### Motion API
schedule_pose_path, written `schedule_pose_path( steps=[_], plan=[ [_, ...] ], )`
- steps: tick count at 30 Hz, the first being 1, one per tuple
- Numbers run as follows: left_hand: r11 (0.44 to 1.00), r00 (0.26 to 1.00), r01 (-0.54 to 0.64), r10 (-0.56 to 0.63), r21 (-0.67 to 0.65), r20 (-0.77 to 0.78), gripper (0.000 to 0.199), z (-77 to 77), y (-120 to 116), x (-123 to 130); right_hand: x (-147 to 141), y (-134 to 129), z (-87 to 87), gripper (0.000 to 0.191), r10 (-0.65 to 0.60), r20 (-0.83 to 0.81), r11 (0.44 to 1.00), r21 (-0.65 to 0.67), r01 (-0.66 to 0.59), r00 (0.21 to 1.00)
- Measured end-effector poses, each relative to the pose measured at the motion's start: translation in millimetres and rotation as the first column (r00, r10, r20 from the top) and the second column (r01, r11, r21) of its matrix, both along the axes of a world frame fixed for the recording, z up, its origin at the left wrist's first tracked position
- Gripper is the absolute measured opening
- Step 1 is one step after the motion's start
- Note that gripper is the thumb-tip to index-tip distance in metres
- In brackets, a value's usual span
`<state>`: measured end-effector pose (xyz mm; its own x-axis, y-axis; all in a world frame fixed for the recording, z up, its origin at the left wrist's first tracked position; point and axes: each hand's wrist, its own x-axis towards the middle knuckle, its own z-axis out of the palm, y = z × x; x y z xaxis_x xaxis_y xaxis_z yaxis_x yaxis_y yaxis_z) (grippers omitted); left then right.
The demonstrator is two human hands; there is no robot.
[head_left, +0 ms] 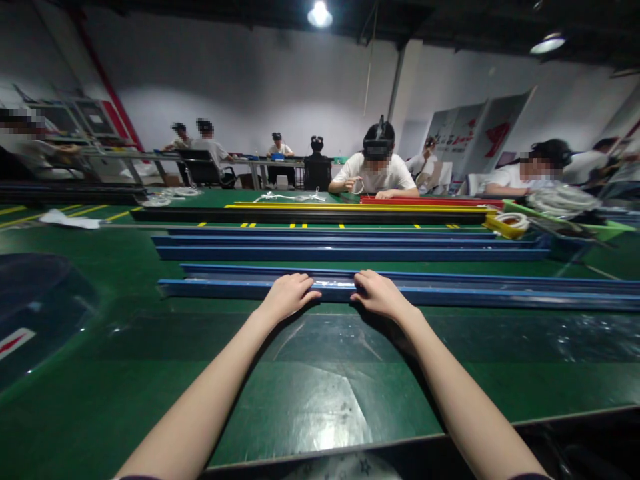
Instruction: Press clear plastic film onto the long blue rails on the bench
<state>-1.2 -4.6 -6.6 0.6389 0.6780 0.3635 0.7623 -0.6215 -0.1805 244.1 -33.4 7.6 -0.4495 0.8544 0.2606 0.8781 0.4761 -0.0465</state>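
Note:
A long blue channel profile [500, 291] lies crosswise on the green table, nearest of the blue profiles. Around its near edge, left of centre, my left hand [289, 295] is closed, fingers over the top and thumb at the near side. A short way to the right my right hand [379, 293] grips the same profile, fingers curled into it and thumb pointing inward. Shiny reflections show inside the channel between the hands. Clear plastic film [330, 337] lies on the table just in front of it.
More blue profiles [350, 253] lie behind, then a black profile [310, 215], a yellow one and a red one. A green tray [613, 230] with coiled cable stands at the right. Across the table a person [375, 170] works. A dark transparent sheet [40, 307] is at the left.

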Motion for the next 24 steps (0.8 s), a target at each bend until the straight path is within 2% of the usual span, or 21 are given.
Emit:
schedule_pose_path(
  steps=[9,15,24],
  plan=[
    [1.000,1.000,0.014,-0.014,0.017,0.020,0.038,-4.4,3.7,-2.1,-1.3,-2.6,2.6,0.017,-0.008,0.028,0.999,-0.035,0.009,1.000],
    [1.000,1.000,0.009,-0.009,-0.014,0.029,0.038,-3.2,3.1,-2.0,-4.3,-4.8,4.0,0.011,0.000,0.053,0.999,-0.039,0.002,0.999],
    [0.999,0.999,0.027,-0.026,-0.041,0.030,0.039,-0.3,0.7,-0.5,-7.4,-7.5,12.5,0.012,-0.050,0.152,0.998,-0.023,0.055,0.987]
  ],
)
